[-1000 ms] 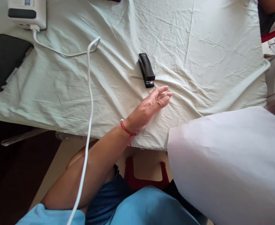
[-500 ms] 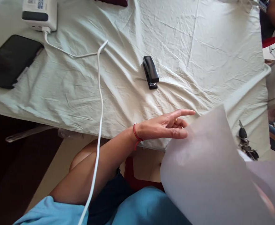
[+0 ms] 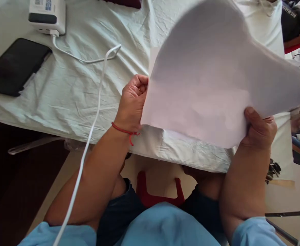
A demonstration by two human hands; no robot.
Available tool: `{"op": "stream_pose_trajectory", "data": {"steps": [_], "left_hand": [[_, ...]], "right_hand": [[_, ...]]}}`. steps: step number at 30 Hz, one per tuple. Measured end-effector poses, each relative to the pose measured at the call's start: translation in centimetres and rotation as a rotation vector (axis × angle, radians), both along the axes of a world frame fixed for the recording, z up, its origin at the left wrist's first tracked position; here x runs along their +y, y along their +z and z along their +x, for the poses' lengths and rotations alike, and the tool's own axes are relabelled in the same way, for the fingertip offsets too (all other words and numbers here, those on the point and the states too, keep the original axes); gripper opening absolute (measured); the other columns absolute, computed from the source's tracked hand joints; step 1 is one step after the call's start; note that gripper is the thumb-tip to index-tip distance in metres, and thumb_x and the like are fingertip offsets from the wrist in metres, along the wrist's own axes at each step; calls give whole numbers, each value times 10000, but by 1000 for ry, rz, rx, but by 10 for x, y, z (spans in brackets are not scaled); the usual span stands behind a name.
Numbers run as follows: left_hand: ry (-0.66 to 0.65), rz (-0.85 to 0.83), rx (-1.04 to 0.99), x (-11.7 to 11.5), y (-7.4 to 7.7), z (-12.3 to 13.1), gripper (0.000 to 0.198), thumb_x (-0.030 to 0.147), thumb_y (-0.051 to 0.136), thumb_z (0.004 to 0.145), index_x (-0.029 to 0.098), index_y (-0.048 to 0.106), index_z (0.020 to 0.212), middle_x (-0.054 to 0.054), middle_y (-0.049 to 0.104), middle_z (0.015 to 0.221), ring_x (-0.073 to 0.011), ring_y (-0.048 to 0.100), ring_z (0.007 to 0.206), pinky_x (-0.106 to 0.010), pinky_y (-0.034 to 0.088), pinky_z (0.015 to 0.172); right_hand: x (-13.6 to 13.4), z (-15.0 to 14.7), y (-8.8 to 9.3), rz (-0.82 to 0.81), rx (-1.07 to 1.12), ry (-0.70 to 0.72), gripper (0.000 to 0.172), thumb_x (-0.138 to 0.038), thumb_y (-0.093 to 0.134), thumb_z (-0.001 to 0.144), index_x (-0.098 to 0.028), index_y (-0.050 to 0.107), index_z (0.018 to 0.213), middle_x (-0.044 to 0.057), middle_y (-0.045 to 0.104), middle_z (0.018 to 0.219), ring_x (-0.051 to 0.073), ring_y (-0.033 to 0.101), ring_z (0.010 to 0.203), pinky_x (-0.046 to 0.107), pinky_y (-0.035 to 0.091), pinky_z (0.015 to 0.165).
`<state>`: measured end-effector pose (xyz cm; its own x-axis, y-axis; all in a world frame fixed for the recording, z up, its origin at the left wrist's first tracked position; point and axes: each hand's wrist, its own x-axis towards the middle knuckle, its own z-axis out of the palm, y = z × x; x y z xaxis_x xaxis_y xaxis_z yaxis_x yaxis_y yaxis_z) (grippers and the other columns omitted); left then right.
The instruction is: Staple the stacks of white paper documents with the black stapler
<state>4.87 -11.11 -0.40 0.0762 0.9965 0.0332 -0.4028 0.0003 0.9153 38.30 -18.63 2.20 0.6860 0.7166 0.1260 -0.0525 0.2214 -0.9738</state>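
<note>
Large white paper (image 3: 198,89) is spread between my hands above the cloth-covered table, its far part curling up and its right part bent outward. My left hand (image 3: 134,99), with a red thread at the wrist, is closed at the paper's left edge, its fingertips partly behind the sheet. On the right, my right hand (image 3: 261,128) grips the lower right edge, thumb on top. A paler strip of paper shows behind the curled sheet near my left hand. The stapler cannot be seen now; the paper covers that area.
A white power adapter (image 3: 47,17) with a white cable (image 3: 98,99) stands at the back left of the table (image 3: 70,112). The cable runs down over my left arm. A black phone-like device (image 3: 16,66) lies at left. Keys (image 3: 273,170) are by my right forearm. A red stool (image 3: 160,200) is below.
The paper has swung up and left over the table, covering the stapler. My left hand has moved left and closed on its edge. My right hand has come into clear view holding it.
</note>
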Motion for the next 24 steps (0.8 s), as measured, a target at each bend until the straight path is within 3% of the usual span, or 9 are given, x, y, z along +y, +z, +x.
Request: {"op": "stream_pose_trajectory", "data": {"steps": [2,3,7,13,18,21,24], "left_hand": [[90,33,-16,4,0,-3,451,465,1018,772,273,647,943,35,727,884,-217,757,968,-395,615,913],[106,55,-1,5,-1,-4,463,470,1018,770,273,638,945,37,717,885,-211,752,979,-394,603,933],[73,109,76,10,-9,-10,478,548,985,826,287,612,970,46,692,910,-232,717,1181,-409,541,1045],[16,242,119,18,-16,-17,548,716,869,918,292,575,1104,42,689,1033,-280,481,1544,-458,396,1226],[-35,432,6,27,-14,-18,490,618,904,929,301,568,1092,76,702,1027,-244,375,1644,-436,356,1265],[-39,431,-35,23,-10,-12,413,583,890,956,309,610,1084,65,722,1027,-259,337,1667,-454,326,1304],[-23,362,-98,15,-3,-4,428,705,822,950,328,645,1046,53,721,1022,-265,339,1653,-452,342,1303]], "right_hand": [[4,5,-1,4,-20,14,579,-206,1071,525,-127,801,1032,65,811,1122,217,764,1058,434,662,1102],[5,6,-2,3,-28,15,589,-205,1081,481,-140,806,999,50,817,1085,211,768,1020,429,665,1102],[8,7,-4,-8,-43,24,561,-172,1069,449,-165,803,943,41,827,1051,217,792,1031,427,663,1126],[6,3,-1,50,-25,44,557,-187,1061,420,-188,769,894,53,820,1198,289,773,1249,531,638,1192],[4,4,-1,73,-14,-11,606,-165,1053,356,-175,735,872,82,800,1249,334,722,1338,575,655,1149],[5,5,-3,47,-22,8,624,-86,1016,354,-186,740,904,67,799,1240,310,705,1363,531,653,1160],[6,4,-3,44,-39,44,643,-70,995,387,-180,749,971,69,792,1263,281,704,1363,496,629,1197]]}}
